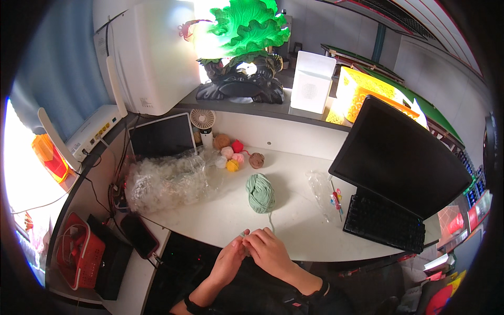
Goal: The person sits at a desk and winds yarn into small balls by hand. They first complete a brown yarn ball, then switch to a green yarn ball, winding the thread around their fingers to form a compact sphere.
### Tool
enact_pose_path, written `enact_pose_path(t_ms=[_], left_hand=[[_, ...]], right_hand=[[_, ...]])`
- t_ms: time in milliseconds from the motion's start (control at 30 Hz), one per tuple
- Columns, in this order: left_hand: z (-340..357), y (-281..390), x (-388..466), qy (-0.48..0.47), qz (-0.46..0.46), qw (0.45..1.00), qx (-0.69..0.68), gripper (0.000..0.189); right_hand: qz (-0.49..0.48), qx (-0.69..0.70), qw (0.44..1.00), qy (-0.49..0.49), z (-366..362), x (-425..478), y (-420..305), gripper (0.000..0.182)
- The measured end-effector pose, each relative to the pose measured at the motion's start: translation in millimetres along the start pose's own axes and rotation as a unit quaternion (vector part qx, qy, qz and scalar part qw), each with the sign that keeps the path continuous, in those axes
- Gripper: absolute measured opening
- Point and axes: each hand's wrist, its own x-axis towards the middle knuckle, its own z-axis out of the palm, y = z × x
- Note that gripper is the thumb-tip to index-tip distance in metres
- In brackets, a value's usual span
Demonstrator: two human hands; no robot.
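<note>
A skein of pale green yarn (260,193) lies on the white desk in front of me. From its near end a strand runs down to my hands at the desk's front edge. My left hand (231,256) pinches a small bit of green yarn (242,234) near its thumb and fingertips. Against it, my right hand (269,249) has its fingers curled over the same yarn. The fingers cover most of what lies between them, so any tool there is hidden.
Small yarn balls (232,165), a handheld fan (203,122) and a clear bag of white stuffing (169,181) sit back left. To the right are a plastic pouch (319,193), a red-handled tool (336,200), a keyboard (382,220) and a monitor (401,161). A phone (139,235) lies left.
</note>
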Motion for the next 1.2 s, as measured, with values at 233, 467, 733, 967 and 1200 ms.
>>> enact_pose_path(t_ms=[233, 467, 733, 967, 1200], left_hand=[[7.6, 5.7, 1.7, 0.036, 0.006, 0.999, 0.017, 0.051], [4.5, 9.8, 3.6, 0.082, -0.001, 0.996, 0.021, 0.054], [-10.3, 17.5, -4.1, 0.068, 0.015, 0.997, -0.017, 0.035], [-12.6, -2.2, 5.4, 0.059, -0.032, 0.997, 0.023, 0.031], [-18.0, 5.4, -7.6, 0.047, -0.070, 0.993, 0.078, 0.030]], right_hand=[[0.017, 0.082, 0.995, 0.050, -9.5, -7.2, 7.7, 0.012], [0.067, 0.025, 0.990, 0.122, -46.1, -23.9, 12.0, 0.016], [0.345, 0.039, 0.938, 0.004, -130.9, -120.8, 36.1, 0.006], [0.485, 0.138, 0.842, 0.193, -132.3, -132.6, 32.3, 0.019], [0.245, 0.063, 0.967, -0.037, -56.2, -44.7, 52.2, 0.027]])
